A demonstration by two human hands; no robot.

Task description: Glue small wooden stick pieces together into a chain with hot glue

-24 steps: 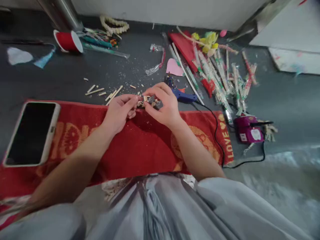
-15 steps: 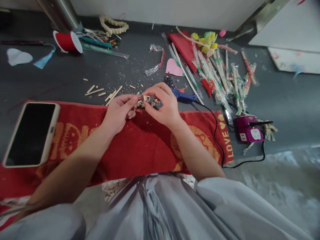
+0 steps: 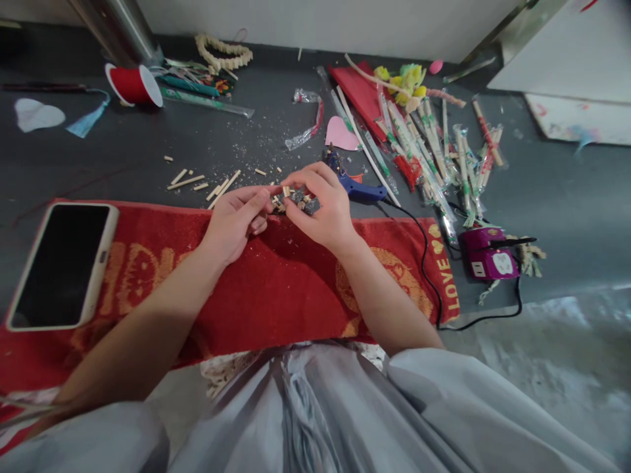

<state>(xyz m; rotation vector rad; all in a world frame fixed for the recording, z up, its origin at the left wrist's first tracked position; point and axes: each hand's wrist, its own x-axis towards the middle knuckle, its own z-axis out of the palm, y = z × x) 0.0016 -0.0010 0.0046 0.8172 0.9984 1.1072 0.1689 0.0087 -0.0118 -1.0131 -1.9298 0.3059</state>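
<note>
Between the thumb and fingers of my right hand [image 3: 323, 203] is a short piece of wooden stick [image 3: 286, 192]. My left hand [image 3: 240, 220] is closed just to the left, thumb pressed to the index finger, and its fingertips come close to that piece. Whether it pinches something small I cannot make out. Small wood scraps [image 3: 279, 205] lie under and behind the fingers. Several cut stick pieces [image 3: 224, 189] rest on the dark table beyond my left hand. A blue glue gun [image 3: 365, 190] lies just past my right hand. Both wrists are above a red towel [image 3: 276, 289].
A phone [image 3: 59, 266] lies on the towel at left. A purple power socket [image 3: 490, 254] with a black cord stands at right. Wrapped chopsticks [image 3: 428, 151] are heaped at the back right. A red ribbon spool [image 3: 134, 85] and a pink paper heart [image 3: 342, 134] lie farther back.
The view has shifted very slightly. Both hands keep nearly the same place and grip, with the small wooden piece still in my right fingers.
</note>
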